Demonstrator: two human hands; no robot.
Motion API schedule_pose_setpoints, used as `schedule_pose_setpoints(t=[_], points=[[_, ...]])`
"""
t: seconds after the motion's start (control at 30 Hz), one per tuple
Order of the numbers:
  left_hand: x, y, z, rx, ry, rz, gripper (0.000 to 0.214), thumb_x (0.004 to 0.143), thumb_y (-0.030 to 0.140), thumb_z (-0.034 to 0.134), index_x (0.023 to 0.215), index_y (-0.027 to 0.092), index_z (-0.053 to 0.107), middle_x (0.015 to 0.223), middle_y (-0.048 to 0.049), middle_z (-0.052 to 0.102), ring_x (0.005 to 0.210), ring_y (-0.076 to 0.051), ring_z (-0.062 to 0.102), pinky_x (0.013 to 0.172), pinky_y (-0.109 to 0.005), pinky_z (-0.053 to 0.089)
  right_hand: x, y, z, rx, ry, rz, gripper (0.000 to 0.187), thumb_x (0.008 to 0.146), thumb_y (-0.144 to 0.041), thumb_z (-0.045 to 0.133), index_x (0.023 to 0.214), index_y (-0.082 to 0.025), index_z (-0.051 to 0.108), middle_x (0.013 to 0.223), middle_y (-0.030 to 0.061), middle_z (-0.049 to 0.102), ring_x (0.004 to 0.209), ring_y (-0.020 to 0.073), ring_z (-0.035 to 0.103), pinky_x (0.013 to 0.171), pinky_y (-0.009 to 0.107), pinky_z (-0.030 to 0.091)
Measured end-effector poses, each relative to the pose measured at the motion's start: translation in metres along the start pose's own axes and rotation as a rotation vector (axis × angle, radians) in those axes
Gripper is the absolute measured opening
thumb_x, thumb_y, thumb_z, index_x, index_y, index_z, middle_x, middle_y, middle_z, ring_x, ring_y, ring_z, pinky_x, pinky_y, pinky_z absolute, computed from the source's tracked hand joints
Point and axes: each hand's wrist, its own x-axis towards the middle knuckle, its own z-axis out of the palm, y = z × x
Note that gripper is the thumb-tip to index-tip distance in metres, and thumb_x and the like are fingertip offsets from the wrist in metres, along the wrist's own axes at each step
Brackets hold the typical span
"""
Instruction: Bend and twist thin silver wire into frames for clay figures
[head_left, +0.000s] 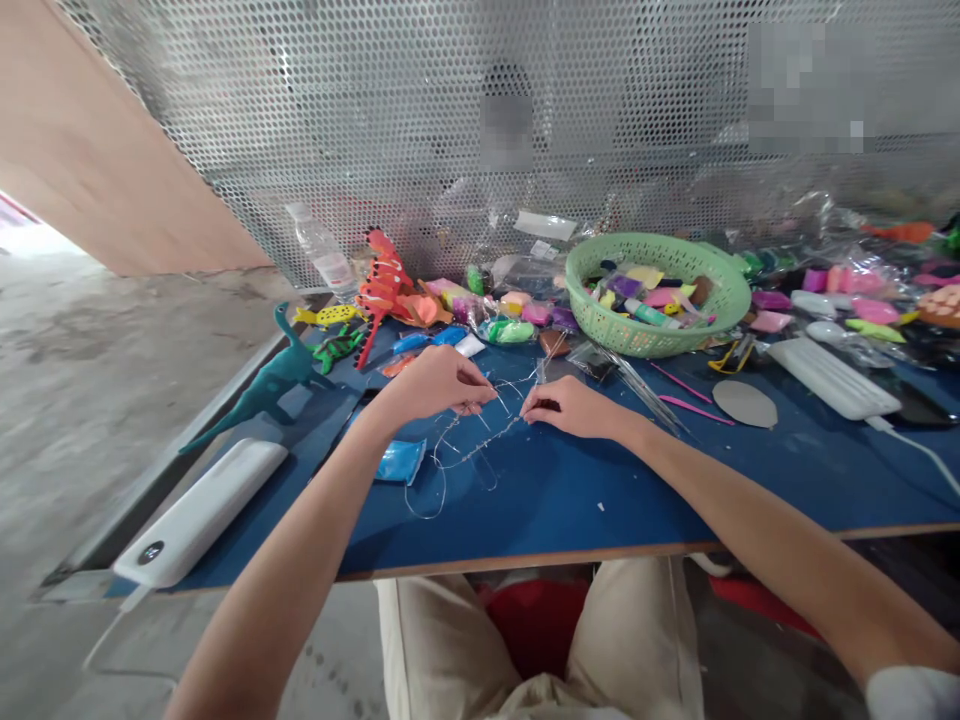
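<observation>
The wire stretches between pinching fingers of left hand and right hand.

No words or numbers can be read here. The label on the clear bottle is too blurry. The little packets in the green basket are too small to show any letters.

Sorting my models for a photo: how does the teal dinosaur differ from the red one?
The teal dinosaur is plain and long-necked, at the left edge of the blue table. The red dinosaur has pale stripes and is farther back, by the mesh wall. Both are dinosaur figures on that table.
</observation>
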Motion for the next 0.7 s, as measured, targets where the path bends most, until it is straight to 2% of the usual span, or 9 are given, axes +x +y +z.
schedule_pose_setpoints(t=[0.1, 0.2, 0.3, 0.43, 0.57, 0.7], points=[[0.005, 0.013, 0.003, 0.027, -0.06, -0.034, 0.005, 0.07, 0.026, 0.083, 0.071, 0.02, 0.082, 0.061, -0.0082, 0.073, 0.053, -0.02, 0.071, 0.05, -0.025, 0.055, 0.0, 0.005, -0.002, -0.03, 0.024, -0.054, 0.016, 0.095, -0.027, 0.064, 0.097, -0.02, 0.078, 0.099, 0.0055, 0.075, 0.092, 0.0179, 0.07, 0.086, 0.032, 0.053], [0.008, 0.018, 0.01, -0.037, -0.068, -0.073, 0.006, 0.067, 0.023, 0.084, 0.071, 0.018, 0.082, 0.064, -0.0104, 0.074, 0.056, -0.023, 0.073, 0.051, -0.028, 0.058, -0.001, 0.012, -0.01, -0.13, -0.017, -0.09, 0.013, 0.09, -0.034, 0.072, 0.09, -0.026, 0.081, 0.105, 0.0061, 0.068, 0.099, 0.0206, 0.064, 0.093, 0.037, 0.05], [0.007, 0.015, 0.015, -0.125, -0.071, -0.071, 0.008, 0.065, 0.02, 0.085, 0.072, 0.018, 0.082, 0.064, -0.0098, 0.074, 0.054, -0.021, 0.072, 0.05, -0.025, 0.057, -0.002, 0.016, -0.017, -0.172, -0.067, -0.076, 0.013, 0.09, -0.038, 0.072, 0.09, -0.03, 0.082, 0.102, 0.0051, 0.065, 0.098, 0.0218, 0.061, 0.096, 0.041, 0.048], [0.007, 0.007, 0.016, -0.096, -0.091, -0.012, 0.006, 0.071, 0.027, 0.082, 0.075, 0.023, 0.082, 0.066, -0.0072, 0.076, 0.057, -0.019, 0.073, 0.05, -0.021, 0.057, -0.001, 0.016, -0.019, -0.134, -0.086, -0.056, 0.013, 0.087, -0.039, 0.075, 0.09, -0.028, 0.083, 0.1, 0.0049, 0.065, 0.097, 0.0217, 0.06, 0.097, 0.041, 0.046], [0.007, 0.004, 0.018, -0.043, -0.07, -0.03, 0.015, 0.072, 0.036, 0.081, 0.077, 0.023, 0.083, 0.07, -0.0097, 0.076, 0.059, -0.021, 0.074, 0.052, -0.026, 0.058, -0.003, 0.015, -0.026, -0.138, -0.125, -0.037, 0.018, 0.084, -0.044, 0.077, 0.096, -0.031, 0.082, 0.104, 0.0053, 0.065, 0.102, 0.0236, 0.06, 0.094, 0.04, 0.047], [0.005, 0.003, 0.022, -0.019, -0.069, -0.059, 0.017, 0.074, 0.036, 0.079, 0.083, 0.022, 0.083, 0.073, -0.0103, 0.077, 0.062, -0.024, 0.075, 0.055, -0.03, 0.06, -0.007, 0.016, -0.037, -0.168, -0.145, -0.026, 0.025, 0.081, -0.048, 0.078, 0.1, -0.031, 0.081, 0.104, 0.0048, 0.067, 0.101, 0.0244, 0.06, 0.093, 0.041, 0.046]])
